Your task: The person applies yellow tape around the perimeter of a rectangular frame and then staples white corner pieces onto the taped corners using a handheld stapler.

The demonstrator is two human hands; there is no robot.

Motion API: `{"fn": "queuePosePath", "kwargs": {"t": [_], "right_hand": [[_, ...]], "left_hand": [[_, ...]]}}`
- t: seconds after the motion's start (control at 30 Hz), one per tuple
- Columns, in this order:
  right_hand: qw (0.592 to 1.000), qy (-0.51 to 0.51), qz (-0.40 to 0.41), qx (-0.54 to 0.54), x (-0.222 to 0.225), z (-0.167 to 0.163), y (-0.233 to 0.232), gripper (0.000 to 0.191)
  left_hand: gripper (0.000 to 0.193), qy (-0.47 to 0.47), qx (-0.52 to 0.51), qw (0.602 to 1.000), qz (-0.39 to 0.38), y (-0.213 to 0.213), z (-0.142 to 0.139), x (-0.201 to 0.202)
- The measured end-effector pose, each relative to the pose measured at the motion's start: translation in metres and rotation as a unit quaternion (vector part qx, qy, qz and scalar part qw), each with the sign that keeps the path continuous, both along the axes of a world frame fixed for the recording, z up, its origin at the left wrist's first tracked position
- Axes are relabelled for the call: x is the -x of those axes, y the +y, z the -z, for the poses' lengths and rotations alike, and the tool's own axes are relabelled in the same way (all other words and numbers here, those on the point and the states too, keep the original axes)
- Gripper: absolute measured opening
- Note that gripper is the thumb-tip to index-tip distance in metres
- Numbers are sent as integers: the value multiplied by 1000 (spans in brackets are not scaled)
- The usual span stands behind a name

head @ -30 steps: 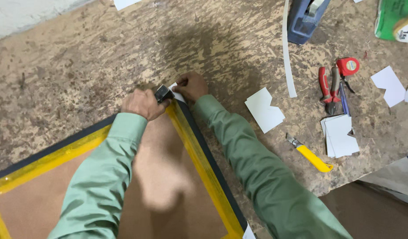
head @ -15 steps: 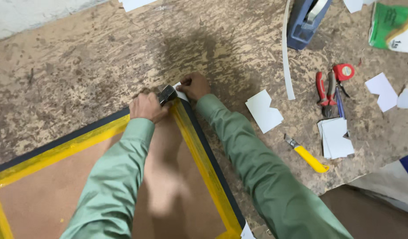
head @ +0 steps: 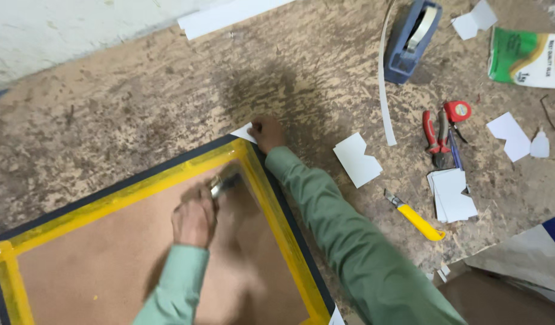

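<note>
Framed screen (head: 139, 180): right hand (head: 266, 132) pinched white paper scrap (head: 244, 133) at corner; left hand (head: 195, 221) gripped small metal tool (head: 222, 183).

Two green-sleeved arms reach forward over the dark-edged, yellow-taped frame (head: 109, 207). The right hand (head: 266, 133) lies at the frame's far corner, fingers curled and pressing down, its forearm running along the frame's right edge. The left hand (head: 195, 221) hovers inside the frame, nearer the body, fist closed round a small metallic tool (head: 220, 184) (blurred, its kind unclear), wrist bent slightly toward that far corner.
</note>
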State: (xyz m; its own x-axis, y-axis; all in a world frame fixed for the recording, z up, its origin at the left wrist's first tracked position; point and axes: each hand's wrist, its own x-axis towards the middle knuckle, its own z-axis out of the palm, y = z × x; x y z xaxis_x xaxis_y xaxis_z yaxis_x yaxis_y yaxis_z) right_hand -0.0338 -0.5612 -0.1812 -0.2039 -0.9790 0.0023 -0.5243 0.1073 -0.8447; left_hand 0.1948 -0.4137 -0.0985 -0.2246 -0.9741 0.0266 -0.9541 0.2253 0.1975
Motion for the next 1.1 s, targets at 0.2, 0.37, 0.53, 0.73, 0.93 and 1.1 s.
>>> {"fn": "queuePosePath", "kwargs": {"t": [0.2, 0.37, 0.53, 0.73, 0.93, 1.1], "right_hand": [[950, 211, 77, 217, -26, -1, 66, 57], [967, -148, -96, -184, -59, -1, 232, 34], [771, -547, -33, -326, -72, -12, 329, 48], [822, -523, -102, -200, -56, -25, 390, 68], [903, -341, -252, -76, -23, -59, 401, 43], [891, -339, -302, 9, -12, -101, 410, 30]], "left_hand": [[44, -36, 12, 999, 22, 95, 5, -16], [48, -114, 18, 991, 62, 167, 31, -39], [53, -27, 124, 987, 102, 243, 29, -44], [30, 345, 3, 928, -139, 269, -19, -75], [26, 517, -180, 796, -258, 273, -40, -111], [18, 586, -312, 715, -219, 279, -18, -116]]}}
